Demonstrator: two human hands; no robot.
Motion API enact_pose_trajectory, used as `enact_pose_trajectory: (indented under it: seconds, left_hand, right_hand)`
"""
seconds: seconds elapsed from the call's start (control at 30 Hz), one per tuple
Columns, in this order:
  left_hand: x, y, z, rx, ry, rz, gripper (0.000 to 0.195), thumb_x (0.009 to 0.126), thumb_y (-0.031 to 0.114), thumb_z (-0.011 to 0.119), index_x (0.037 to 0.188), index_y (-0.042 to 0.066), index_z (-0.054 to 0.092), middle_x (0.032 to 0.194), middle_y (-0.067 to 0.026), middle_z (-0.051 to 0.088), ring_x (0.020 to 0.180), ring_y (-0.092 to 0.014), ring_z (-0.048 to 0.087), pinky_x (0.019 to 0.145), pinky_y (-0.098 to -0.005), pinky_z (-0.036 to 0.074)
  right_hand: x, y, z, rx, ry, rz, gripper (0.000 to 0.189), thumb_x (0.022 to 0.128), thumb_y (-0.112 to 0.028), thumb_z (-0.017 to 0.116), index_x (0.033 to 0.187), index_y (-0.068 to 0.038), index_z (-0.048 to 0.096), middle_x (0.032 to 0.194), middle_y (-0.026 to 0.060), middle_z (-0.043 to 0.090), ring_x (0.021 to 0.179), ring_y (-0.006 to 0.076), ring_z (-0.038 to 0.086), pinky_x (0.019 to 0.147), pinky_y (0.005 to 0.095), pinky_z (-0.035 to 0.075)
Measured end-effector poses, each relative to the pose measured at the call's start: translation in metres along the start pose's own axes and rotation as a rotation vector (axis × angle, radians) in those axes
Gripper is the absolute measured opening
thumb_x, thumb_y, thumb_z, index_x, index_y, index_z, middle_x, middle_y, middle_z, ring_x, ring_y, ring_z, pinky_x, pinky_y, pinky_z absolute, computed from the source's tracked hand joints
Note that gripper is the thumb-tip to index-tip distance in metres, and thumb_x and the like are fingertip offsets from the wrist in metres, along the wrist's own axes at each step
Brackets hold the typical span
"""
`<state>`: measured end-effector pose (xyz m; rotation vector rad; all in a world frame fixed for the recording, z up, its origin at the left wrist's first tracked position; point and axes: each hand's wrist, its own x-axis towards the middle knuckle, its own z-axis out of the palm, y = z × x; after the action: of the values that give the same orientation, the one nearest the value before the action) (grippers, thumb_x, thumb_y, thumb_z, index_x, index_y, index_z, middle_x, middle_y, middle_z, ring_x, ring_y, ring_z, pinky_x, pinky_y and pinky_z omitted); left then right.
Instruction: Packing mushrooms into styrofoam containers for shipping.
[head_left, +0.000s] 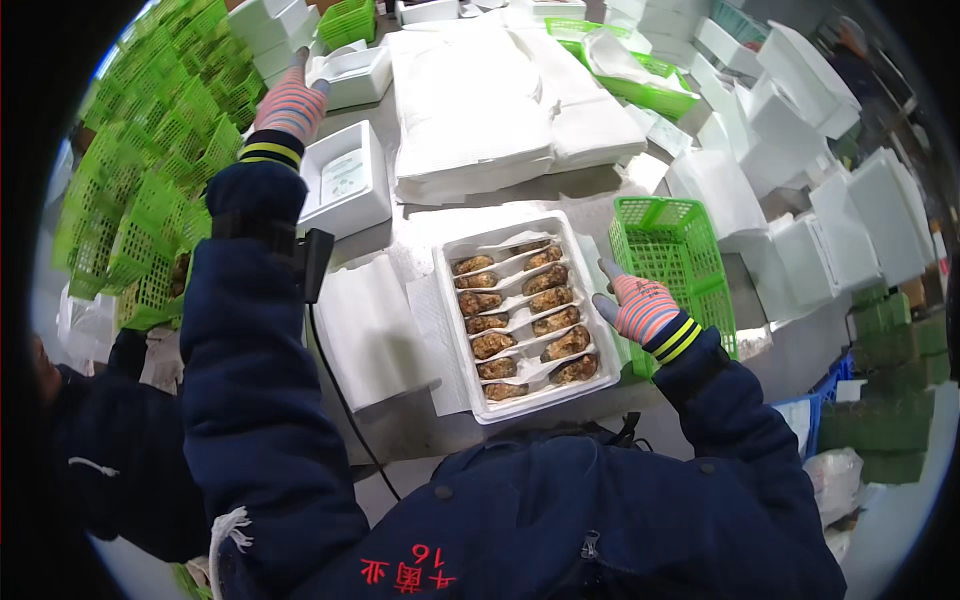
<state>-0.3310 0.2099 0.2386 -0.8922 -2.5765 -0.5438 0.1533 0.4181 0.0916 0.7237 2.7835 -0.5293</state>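
A white foam box before me holds two columns of brown, knobbly items, possibly mushrooms, lying between folds of white paper. My right hand, in a striped glove with grey fingertips, is at the box's right side, fingers apart, beside a green plastic basket. My left hand, gloved alike, reaches far forward to the left, its fingers apart near a small white foam box. Whether it touches that box cannot be told. Another open foam box with a printed packet inside stands nearer to me.
Stacked green baskets fill the left. Thick stacks of white sheets lie at the table's back, more sheets left of the filled box. White foam boxes crowd the right. A co-worker in dark clothing is at lower left. A black cable hangs near my left arm.
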Motion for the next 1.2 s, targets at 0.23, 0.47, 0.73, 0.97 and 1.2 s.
enact_pose_trajectory:
  seconds: [0.23,0.47,0.73,0.97,1.2]
  left_hand:
    - [-0.173,0.036,0.095,-0.215,-0.546,0.178,0.072,0.093,0.047,0.063,0.149,0.009,0.039,0.123,-0.0264,0.064,0.110,-0.039,0.063,0.097,-0.0425,0.049]
    - [-0.365,0.086,0.112,-0.977,-0.283,-0.377,0.074,0.098,0.032,0.058,0.153,-0.004,0.025,0.151,-0.0283,0.037,0.138,-0.037,0.041,0.112,-0.0430,0.036]
    - [-0.407,0.140,0.126,-0.839,-0.244,-0.169,0.068,0.097,0.017,0.054,0.152,-0.008,0.023,0.154,-0.0291,0.031,0.143,-0.039,0.033,0.119,-0.0415,0.024]
    - [-0.436,0.136,0.116,-0.994,-0.470,-0.549,0.071,0.095,0.022,0.065,0.150,-0.004,0.029,0.142,-0.0235,0.047,0.129,-0.026,0.047,0.109,-0.0346,0.038]
    - [-0.461,0.139,0.131,-1.375,-0.806,-0.846,0.064,0.083,0.017,0.077,0.134,-0.002,0.044,0.114,-0.0128,0.062,0.093,-0.020,0.062,0.081,-0.0338,0.054]
  right_hand:
    - [-0.022,0.020,0.026,0.039,-0.280,0.236,0.080,0.094,-0.064,0.046,0.143,-0.001,0.048,0.129,0.0279,0.061,0.120,0.0387,0.059,0.105,0.0441,0.044]
    - [-0.029,0.039,0.034,0.158,-0.336,0.218,0.089,0.090,-0.070,0.048,0.147,-0.002,0.043,0.134,0.0288,0.057,0.128,0.0395,0.053,0.111,0.0420,0.038]
    - [-0.019,0.037,0.054,0.246,-0.214,0.189,0.089,0.088,-0.058,0.061,0.152,-0.005,0.032,0.123,0.0295,0.063,0.117,0.0422,0.060,0.101,0.0422,0.046]
    - [-0.052,0.062,0.080,0.654,-0.301,0.273,0.077,0.092,-0.054,0.059,0.151,-0.011,0.035,0.104,0.0268,0.068,0.092,0.0398,0.067,0.088,0.0426,0.052]
    - [-0.045,0.085,0.125,1.315,-0.255,0.116,0.078,0.093,-0.034,0.067,0.155,-0.005,0.028,0.141,0.0133,0.050,0.126,0.0209,0.046,0.108,0.0344,0.038]
